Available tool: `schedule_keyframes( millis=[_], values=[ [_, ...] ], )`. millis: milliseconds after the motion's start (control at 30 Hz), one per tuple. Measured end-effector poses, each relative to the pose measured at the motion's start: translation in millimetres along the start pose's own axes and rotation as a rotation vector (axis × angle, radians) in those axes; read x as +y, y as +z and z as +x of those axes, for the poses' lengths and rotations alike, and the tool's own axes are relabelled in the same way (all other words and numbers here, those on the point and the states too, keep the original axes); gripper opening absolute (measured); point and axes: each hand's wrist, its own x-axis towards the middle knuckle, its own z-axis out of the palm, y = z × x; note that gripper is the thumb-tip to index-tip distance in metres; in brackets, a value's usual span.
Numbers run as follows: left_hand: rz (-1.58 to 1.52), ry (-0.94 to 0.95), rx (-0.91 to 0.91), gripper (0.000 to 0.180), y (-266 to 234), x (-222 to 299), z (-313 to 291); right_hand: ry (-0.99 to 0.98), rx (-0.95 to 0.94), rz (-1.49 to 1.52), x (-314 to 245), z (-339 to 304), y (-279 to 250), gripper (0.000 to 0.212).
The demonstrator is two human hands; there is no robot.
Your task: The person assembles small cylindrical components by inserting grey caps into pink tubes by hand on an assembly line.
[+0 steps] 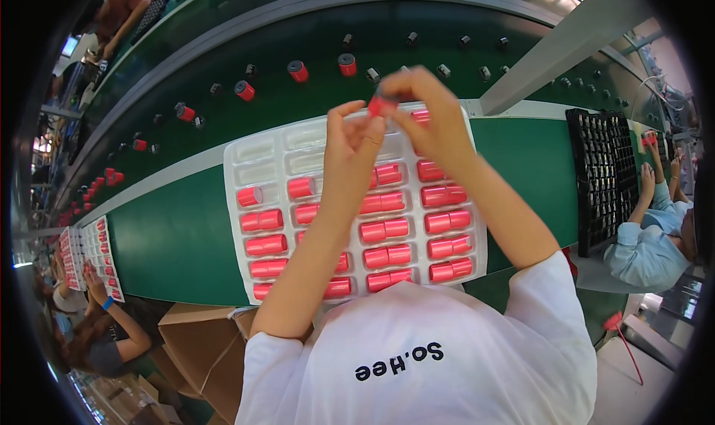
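My left hand (353, 143) and my right hand (438, 119) meet over the far part of a white moulded tray (254, 152). Between their fingertips is a small pink-red cylinder (377, 106) with a dark end, blurred by motion. The left fingers pinch its pink part, while the right fingers close around the dark end. Rows of pink-red cylinders (386, 230) lie on their sides in the tray's compartments, some partly hidden by my left forearm. Several compartments at the tray's far left hold nothing.
Beyond the tray runs a green belt (275, 116) carrying pink cylinders (348, 64) and small metallic pieces (445, 70). A grey post (566, 37) rises at the right, near black trays (596, 172). Co-workers sit on both sides; an open cardboard box (197, 343) stands lower left.
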Motion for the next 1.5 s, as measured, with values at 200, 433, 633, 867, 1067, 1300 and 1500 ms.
schedule_keyframes(
  millis=[200, 433, 633, 867, 1067, 1300, 1500],
  values=[
    [1.297, 0.463, -0.425, 0.040, -2, -22, -8, -0.029, -0.187, -0.531, 128, 62, 2, 0.017],
    [1.418, 0.524, -0.461, 0.035, -6, -21, -7, -0.218, -0.142, -0.830, 93, 70, 43, 0.019],
    [1.424, 0.537, -0.427, 0.034, -15, -20, -7, 0.106, -0.568, -0.829, 100, 67, 68, 0.017],
    [0.670, 0.303, -0.355, 0.031, -21, -11, -16, 0.478, -0.380, 0.439, 23, 40, -16, 0.013],
    [0.131, 0.205, -0.279, 0.032, -3, 0, -19, 0.248, -0.103, 0.608, -22, -5, -17, 0.014],
    [0.260, 0.203, -0.156, 0.033, -1, 17, -29, 0.100, -0.090, 0.314, -34, -21, -11, 0.012],
    [0.268, 0.170, -0.123, 0.028, -9, 17, -32, -0.060, -0.160, 0.118, -34, -22, -12, 0.015]
  ],
)
